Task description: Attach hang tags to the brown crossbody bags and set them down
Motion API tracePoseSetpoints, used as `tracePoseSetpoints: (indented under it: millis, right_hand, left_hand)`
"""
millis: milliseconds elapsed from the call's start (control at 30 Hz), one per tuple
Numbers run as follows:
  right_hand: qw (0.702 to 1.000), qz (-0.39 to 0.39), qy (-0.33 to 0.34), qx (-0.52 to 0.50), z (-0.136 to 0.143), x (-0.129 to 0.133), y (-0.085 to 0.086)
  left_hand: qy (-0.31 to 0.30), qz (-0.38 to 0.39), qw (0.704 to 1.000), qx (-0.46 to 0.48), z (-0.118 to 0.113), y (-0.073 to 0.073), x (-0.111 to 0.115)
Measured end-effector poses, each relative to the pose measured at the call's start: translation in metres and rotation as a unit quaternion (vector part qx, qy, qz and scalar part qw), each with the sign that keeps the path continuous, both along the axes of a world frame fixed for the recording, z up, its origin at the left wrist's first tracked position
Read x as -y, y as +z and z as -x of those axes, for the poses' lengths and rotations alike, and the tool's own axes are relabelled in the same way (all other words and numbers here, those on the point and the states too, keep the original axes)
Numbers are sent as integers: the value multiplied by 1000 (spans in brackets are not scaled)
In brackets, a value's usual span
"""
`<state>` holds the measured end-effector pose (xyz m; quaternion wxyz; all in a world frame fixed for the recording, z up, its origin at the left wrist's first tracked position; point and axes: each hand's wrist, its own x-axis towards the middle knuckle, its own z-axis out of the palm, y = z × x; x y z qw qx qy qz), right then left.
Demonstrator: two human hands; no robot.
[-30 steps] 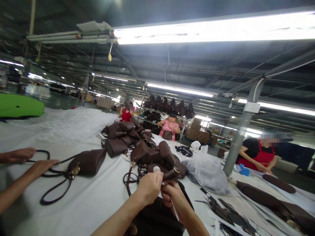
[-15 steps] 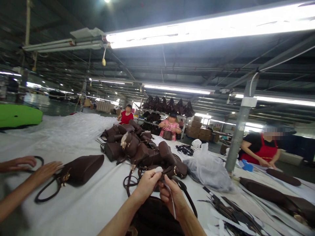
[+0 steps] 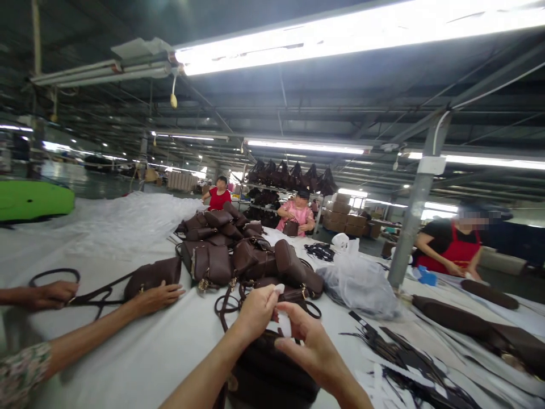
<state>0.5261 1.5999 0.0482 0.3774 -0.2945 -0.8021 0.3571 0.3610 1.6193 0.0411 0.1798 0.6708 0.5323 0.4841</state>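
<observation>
My left hand (image 3: 258,311) is closed in a pinch on a white paper-like piece (image 3: 280,288), whose tip sticks up above the thumb. Close beside it, my right hand (image 3: 314,341) has its thumb and forefinger spread apart. A white strip (image 3: 284,324) shows in that gap; whether the hidden fingers touch it I cannot tell. Below both hands sits a dark brown handbag (image 3: 272,375), partly covered by my forearms. A brown strap (image 3: 222,321) loops out to the left of my left hand.
Brown handbags (image 3: 255,258) are heaped ahead. At left, another person's hands (image 3: 159,296) handle a bag (image 3: 149,277) and its strap. To the right are a clear plastic bag (image 3: 361,284), dark straps (image 3: 409,358) and a metal post (image 3: 411,227). Other people work beyond.
My right hand has opened its thumb and forefinger and shifted slightly right and down. My left hand keeps its pinch. The neighbour's hands moved right onto the bag and pulled its strap out.
</observation>
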Motion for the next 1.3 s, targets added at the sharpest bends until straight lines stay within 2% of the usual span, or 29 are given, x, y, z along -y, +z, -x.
tracePoseSetpoints:
  millis: [33, 100, 233, 333, 433, 567, 733, 900, 1100, 1233, 1300]
  right_hand:
    - [1000, -12, 23, 10, -2, 0, 2]
    - [999, -22, 23, 5, -4, -1, 5]
    - [995, -35, -69, -63, -3, -5, 9]
    - [986, 76, -76, -124, 2, -6, 12]
    - [964, 200, -79, -157, 6, -8, 13]
    - [951, 258, -107, -134, 7, -12, 9]
    - [947, 282, -112, -106, 6, -17, 9]
    - [945, 296, -85, -113, 6, -23, 7]
    - [930, 311, -41, -192, 7, -29, 6]
    - [950, 300, -14, -90, 5, -36, 18]
    - [971, 239, -8, -11, 4, -40, 25]
  left_hand:
    - [6, -9, 1000, -11, 0, -1, 0]
    - [17, -31, 999, -30, -2, -2, 1]
    - [-8, -66, 997, -33, -8, 0, 6]
    - [-31, -70, 997, -2, -14, 2, 10]
    - [-11, -56, 998, 18, -17, 2, 12]
    - [29, -44, 999, -14, -19, -2, 15]
    - [41, -58, 995, -74, -19, -6, 17]
    - [22, -110, 982, -152, -18, -12, 18]
    - [15, -146, 977, -156, -12, -16, 16]
    - [0, -132, 981, -139, -7, -12, 13]
    - [-6, -127, 985, -117, -6, -9, 12]
